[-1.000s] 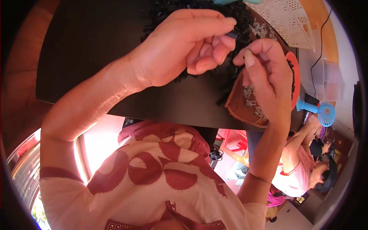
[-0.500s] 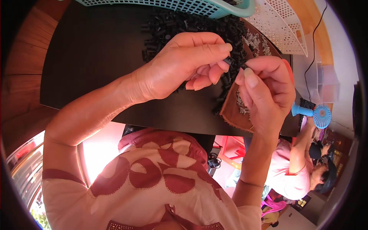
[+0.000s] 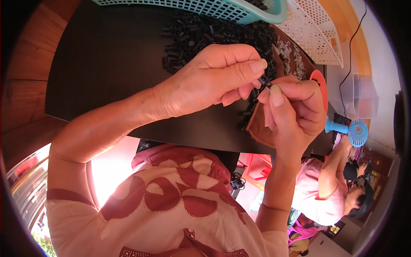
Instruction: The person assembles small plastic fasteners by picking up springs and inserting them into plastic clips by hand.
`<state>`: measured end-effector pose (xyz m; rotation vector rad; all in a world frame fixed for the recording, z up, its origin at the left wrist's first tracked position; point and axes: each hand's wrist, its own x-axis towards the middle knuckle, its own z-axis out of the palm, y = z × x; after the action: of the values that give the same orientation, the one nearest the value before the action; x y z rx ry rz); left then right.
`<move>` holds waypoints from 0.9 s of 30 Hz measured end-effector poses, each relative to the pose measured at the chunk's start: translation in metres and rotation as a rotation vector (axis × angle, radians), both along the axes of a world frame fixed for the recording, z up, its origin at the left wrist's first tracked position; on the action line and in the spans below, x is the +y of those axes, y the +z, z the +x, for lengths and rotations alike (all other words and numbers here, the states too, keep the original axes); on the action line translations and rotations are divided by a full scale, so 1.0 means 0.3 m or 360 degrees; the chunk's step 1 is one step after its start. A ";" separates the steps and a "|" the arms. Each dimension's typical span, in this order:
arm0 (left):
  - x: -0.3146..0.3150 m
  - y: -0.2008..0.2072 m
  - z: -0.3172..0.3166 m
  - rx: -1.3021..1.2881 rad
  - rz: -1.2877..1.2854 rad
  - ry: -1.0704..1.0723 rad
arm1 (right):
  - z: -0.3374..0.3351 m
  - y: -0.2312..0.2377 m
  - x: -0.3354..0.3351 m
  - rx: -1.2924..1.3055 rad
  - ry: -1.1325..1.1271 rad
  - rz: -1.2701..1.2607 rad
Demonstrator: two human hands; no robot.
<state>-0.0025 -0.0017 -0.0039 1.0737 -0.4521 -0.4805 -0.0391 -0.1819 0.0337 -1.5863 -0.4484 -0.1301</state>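
Observation:
Between the thumb and fingers of my left hand is pinched a small black plastic part. The thumb and forefinger of my right hand are pressed together right at the part's end; a tiny dark piece seems to be between them, too small to name. Both hands are raised over the dark table. Behind them spreads a heap of small black cylindrical parts. Small silvery metal pieces lie on a brown cloth beside the heap, partly hidden by my right hand.
A teal plastic basket stands at the far edge, with a white perforated basket to its right. An orange-red round item is behind my right hand. A blue handheld fan and a person in pink are at the right.
My hands have come together: the left moved slightly right and down, and the right fingertips now meet the black part. More of the orange-red item shows.

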 end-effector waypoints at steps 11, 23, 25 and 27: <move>-0.010 -0.023 -0.010 -0.0237 0.0043 0.0097 | -0.028 -0.036 0.054 0.0033 -0.0112 0.0197; -0.020 -0.028 -0.032 -0.0385 0.0035 0.0237 | -0.050 -0.085 0.101 -0.0086 -0.0177 0.0373; -0.011 -0.016 -0.024 -0.0246 0.0065 0.0163 | -0.050 -0.083 0.094 -0.0083 -0.0186 0.0354; -0.007 -0.016 -0.022 -0.0213 0.0067 0.0132 | -0.044 -0.085 0.071 -0.0028 -0.0113 0.0271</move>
<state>-0.0091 -0.0037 -0.0086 1.1654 -0.5149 -0.3471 -0.0523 -0.1607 0.0080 -1.4351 -0.3845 -0.2308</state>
